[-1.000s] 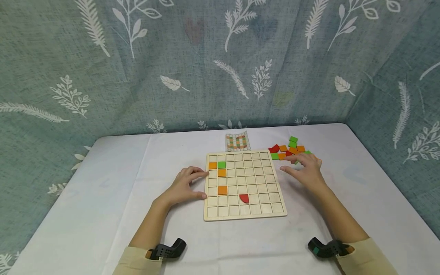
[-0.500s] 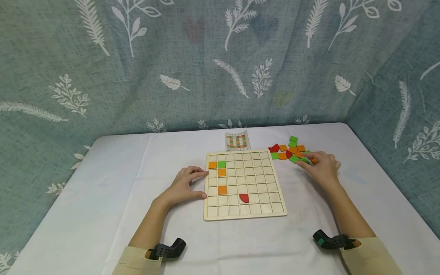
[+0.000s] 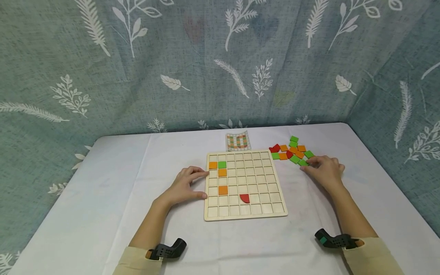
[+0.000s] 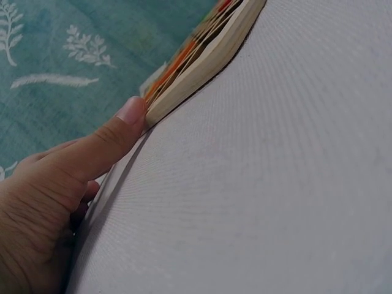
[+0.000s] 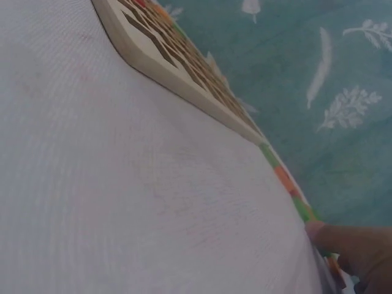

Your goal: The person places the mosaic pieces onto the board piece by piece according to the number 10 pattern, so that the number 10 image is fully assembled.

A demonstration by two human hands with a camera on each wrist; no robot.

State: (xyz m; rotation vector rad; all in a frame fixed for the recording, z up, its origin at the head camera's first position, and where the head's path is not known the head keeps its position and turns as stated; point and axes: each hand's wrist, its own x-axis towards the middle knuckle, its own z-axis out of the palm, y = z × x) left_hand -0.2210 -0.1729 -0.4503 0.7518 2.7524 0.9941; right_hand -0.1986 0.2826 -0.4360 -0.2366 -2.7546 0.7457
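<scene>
In the head view a wooden grid board (image 3: 245, 210) lies on the white table with orange squares (image 3: 222, 190), a green square (image 3: 222, 164) and a red quarter-round piece (image 3: 245, 198) in its cells. My left hand (image 3: 183, 186) holds the board's left edge, thumb and fingertips against it; the left wrist view shows the thumb (image 4: 116, 135) on the rim. At the pile's near right side my right hand (image 3: 326, 172) has thumb and forefinger at a green square tile (image 3: 303, 163), apparently pinching it. The right thumb (image 5: 334, 236) partly shows in the right wrist view; its other fingers are largely hidden.
Loose green, orange and red tiles (image 3: 300, 154) lie beyond the board's right corner. A printed pattern card (image 3: 238, 141) rests behind the board. A leaf-patterned curtain (image 3: 192, 103) hangs along the table's back and right side.
My right hand has moved right and slightly toward me, past the pile's middle to its near right side, uncovering several tiles. The left hand and the board have stayed in place.
</scene>
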